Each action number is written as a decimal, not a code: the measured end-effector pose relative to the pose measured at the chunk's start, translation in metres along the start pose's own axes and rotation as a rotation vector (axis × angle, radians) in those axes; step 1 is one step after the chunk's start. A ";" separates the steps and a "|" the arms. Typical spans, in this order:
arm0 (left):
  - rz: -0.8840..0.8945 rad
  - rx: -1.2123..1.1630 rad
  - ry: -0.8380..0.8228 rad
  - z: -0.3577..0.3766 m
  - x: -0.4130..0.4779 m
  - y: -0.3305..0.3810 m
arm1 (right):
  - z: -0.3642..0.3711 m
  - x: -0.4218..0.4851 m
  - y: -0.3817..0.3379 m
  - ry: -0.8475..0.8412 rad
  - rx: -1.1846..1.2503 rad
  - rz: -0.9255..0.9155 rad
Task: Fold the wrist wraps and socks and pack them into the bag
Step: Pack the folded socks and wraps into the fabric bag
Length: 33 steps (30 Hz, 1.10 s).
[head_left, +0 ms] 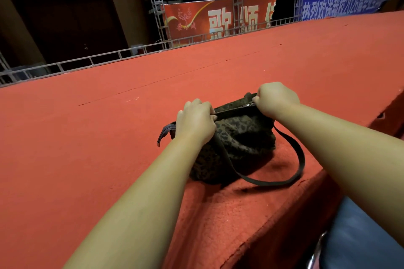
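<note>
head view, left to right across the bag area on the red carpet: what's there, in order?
strap end → left hand, grip on the bag's top edge → bag → right hand, grip on the far end of that edge.
</note>
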<state>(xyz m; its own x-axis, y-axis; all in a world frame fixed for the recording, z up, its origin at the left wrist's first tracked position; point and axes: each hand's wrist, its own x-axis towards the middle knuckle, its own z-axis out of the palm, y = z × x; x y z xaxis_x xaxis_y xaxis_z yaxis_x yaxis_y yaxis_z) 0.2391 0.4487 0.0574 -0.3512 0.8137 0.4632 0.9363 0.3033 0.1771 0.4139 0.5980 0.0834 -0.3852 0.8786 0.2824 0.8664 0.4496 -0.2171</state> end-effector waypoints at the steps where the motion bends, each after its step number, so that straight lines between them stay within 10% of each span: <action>1: -0.005 0.008 -0.002 0.000 0.000 -0.001 | 0.000 0.002 0.005 0.019 -0.012 0.035; 10: 0.042 -0.036 -0.016 -0.005 0.001 -0.017 | 0.019 0.024 0.044 0.120 0.079 0.181; 20: -0.158 -0.152 -0.158 -0.041 -0.007 -0.032 | 0.014 0.013 0.002 -0.219 0.080 -0.272; 33: -0.093 -0.111 -0.084 -0.057 -0.008 -0.043 | 0.006 0.016 0.003 -0.036 -0.103 -0.281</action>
<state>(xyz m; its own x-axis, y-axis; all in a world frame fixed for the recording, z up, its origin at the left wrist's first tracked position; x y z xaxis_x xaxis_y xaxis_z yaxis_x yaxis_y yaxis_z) 0.2014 0.4008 0.0952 -0.4308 0.8243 0.3672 0.8918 0.3266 0.3132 0.4086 0.6146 0.0813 -0.6239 0.7280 0.2842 0.7511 0.6590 -0.0389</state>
